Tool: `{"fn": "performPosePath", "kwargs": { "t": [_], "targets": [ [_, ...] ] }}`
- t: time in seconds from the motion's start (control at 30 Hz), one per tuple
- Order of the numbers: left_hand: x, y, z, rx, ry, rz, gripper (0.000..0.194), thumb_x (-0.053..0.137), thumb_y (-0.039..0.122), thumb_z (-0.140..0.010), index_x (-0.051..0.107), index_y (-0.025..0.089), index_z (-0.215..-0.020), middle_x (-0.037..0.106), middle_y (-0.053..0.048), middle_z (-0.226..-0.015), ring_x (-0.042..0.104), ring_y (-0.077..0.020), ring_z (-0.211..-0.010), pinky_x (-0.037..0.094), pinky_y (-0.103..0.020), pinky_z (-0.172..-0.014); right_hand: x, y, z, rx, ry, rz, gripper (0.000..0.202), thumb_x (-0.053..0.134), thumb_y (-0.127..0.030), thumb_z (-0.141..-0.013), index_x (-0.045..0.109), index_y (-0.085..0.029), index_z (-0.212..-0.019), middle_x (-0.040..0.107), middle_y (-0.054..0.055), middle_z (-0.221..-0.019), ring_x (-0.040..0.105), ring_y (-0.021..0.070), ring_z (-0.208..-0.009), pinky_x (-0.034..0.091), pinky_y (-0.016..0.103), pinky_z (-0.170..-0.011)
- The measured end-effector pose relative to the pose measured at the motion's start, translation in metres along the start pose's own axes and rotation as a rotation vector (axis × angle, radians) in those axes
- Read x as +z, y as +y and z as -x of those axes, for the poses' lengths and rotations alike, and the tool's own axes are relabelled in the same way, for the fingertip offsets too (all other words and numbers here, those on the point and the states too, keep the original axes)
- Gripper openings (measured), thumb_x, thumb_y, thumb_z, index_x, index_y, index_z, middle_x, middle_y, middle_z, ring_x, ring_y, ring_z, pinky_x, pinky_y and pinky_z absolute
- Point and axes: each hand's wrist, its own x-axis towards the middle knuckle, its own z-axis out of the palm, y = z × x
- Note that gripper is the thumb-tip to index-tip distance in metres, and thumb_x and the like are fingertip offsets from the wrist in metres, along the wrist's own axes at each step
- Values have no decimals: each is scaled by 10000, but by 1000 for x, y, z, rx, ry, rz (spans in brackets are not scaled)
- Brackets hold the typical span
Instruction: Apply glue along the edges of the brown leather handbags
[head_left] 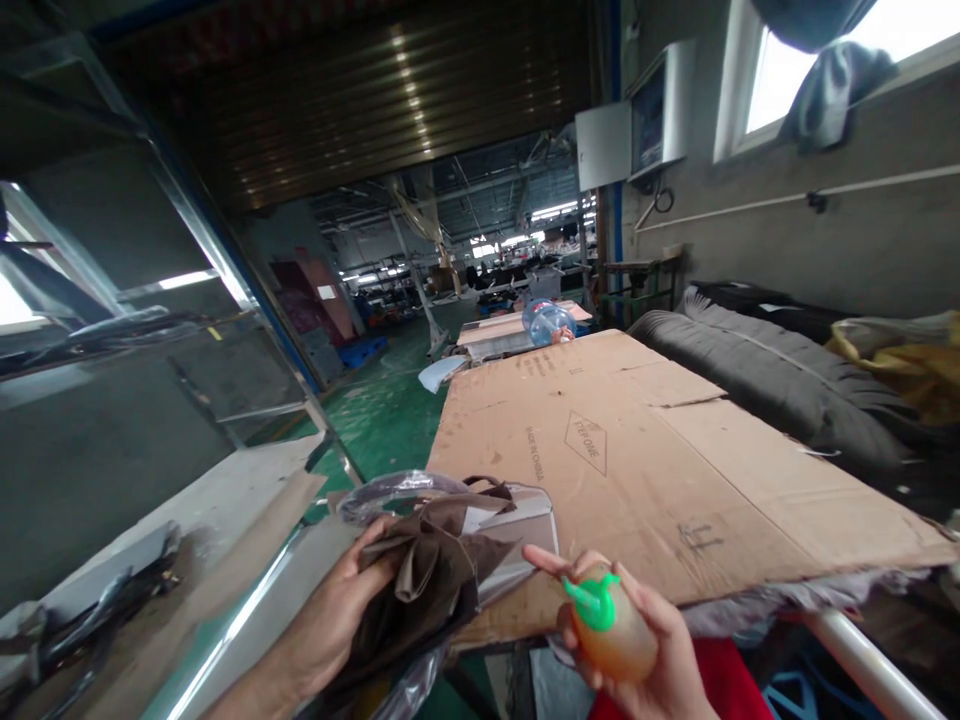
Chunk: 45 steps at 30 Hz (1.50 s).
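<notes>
The left hand (334, 610) clamps a bunched dark-brown cloth (427, 560) over the near edge of the cardboard-covered tabletop (517, 420); right of it, the right hand (637, 640) grips an orange translucent bottle with a green cap (611, 625), which could drip if squeezed.

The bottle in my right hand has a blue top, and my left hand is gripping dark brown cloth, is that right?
Not quite: the top is green, not blue, as the head view shows. Your right hand does hold the bottle, and your left hand grips dark brown cloth.
</notes>
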Motion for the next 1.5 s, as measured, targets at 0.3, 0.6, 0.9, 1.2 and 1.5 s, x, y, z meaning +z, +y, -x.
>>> {"fn": "performPosePath", "kwargs": {
  "t": [0.3, 0.6, 0.9, 1.2, 1.5],
  "targets": [
    [-11, -3, 19, 156, -303, -248, 362, 711, 555, -888, 649, 220, -1008, 699, -13, -959, 621, -223, -954, 471, -282, -869, 14, 5, -9, 290, -120, -53, 566, 659, -452, -956, 595, -170, -1442, 679, 191, -1305, 788, 280, -791, 634, 281, -563],
    [-23, -10, 22, 168, -361, -162, 296, 681, 512, -932, 647, 222, -985, 658, 3, -928, 571, -186, -911, 446, -257, -840, 16, 13, -13, 328, -256, -141, 689, 689, -422, -926, 478, -208, -1547, 624, 200, -1399, 790, 272, -845, 657, 317, -644],
    [-29, -18, 21, 179, -302, -176, 294, 671, 499, -939, 648, 245, -1087, 683, -1, -1032, 597, -213, -1054, 438, -269, -944, 6, 20, -9, 389, -151, -44, 693, 649, -494, -913, 561, -132, -1498, 780, 122, -945, 776, 238, -733, 597, 261, -598],
    [-10, -18, 17, 180, -147, -376, 369, 644, 536, -885, 732, 207, -1027, 752, -77, -1103, 616, -327, -1197, 400, -439, -1150, 59, -5, -7, 307, -181, 280, 705, 744, -424, -825, 622, -128, -1454, 592, 151, -1474, 677, 259, -1148, 517, 303, -960],
    [-27, -24, 28, 126, -116, -372, 652, 663, 712, -816, 750, 205, -1216, 765, -112, -1188, 659, -386, -1172, 407, -546, -1174, -3, 13, 2, 343, -168, -66, 551, 620, -490, -952, 606, -156, -1390, 590, 215, -1433, 784, 248, -776, 604, 228, -530]
  ]
}}
